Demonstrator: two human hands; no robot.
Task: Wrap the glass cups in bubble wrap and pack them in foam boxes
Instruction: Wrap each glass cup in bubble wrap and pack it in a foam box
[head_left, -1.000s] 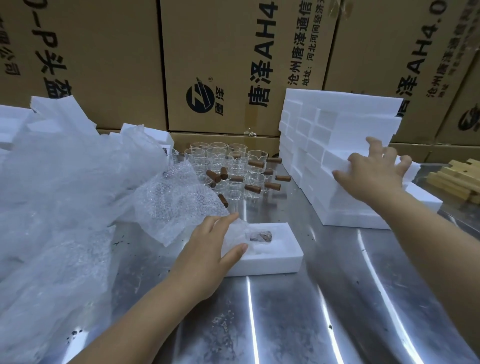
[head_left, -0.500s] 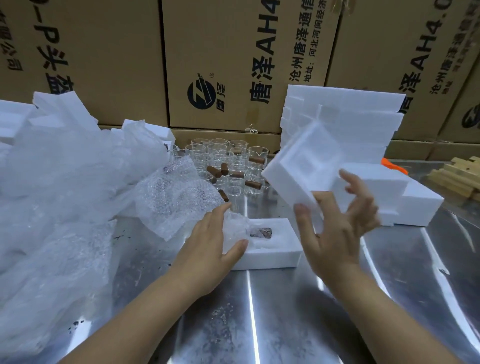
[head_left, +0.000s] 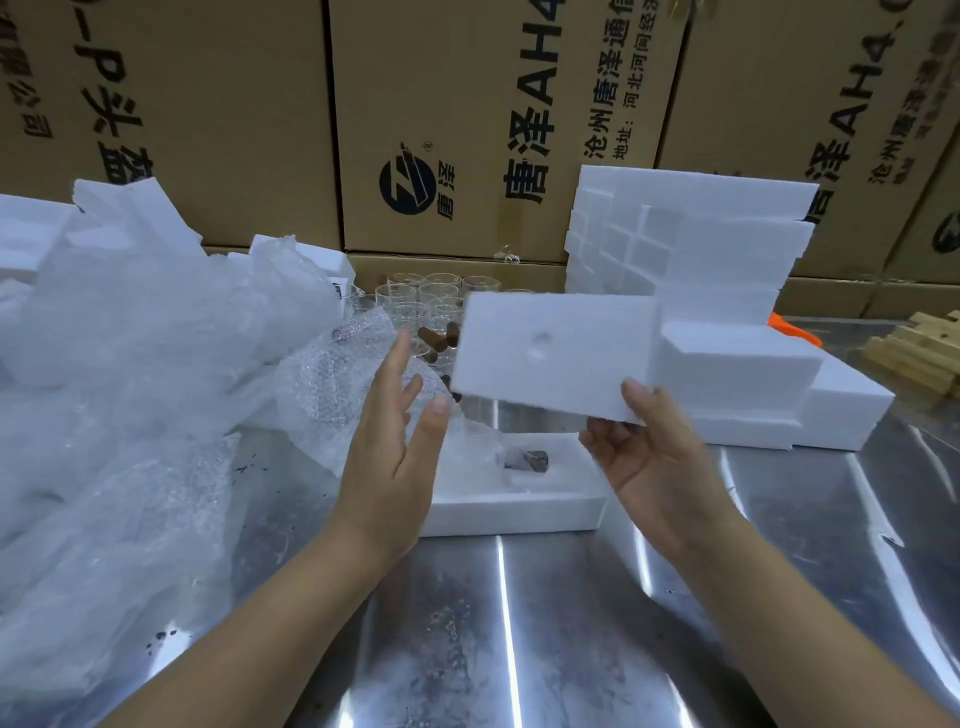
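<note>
Change: foam lid (head_left: 550, 353) is now flat side to camera, over the foam box (head_left: 519, 512); 0.5 s ago its hollow showed.
Left hand (head_left: 395, 457): lifted off the box, fingers straight and spread, holding nothing.
Right hand (head_left: 660, 467): pinches the lid's near edge.
Wrapped cup (head_left: 524, 460): in the box hollow.
Steel table (head_left: 519, 649): from the box, bubble wrap (head_left: 130, 364) at 9 o'clock, glass cups (head_left: 415, 296) at 12, foam stack (head_left: 691, 249) at 1.
Room: cartons (head_left: 467, 104) behind.

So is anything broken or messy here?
A little. The foam piece gripped in the right hand has a small round dent in its flat face. Dark specks also dot the metal table near the crumpled bubble wrap heap. Nothing else stands out.
</note>
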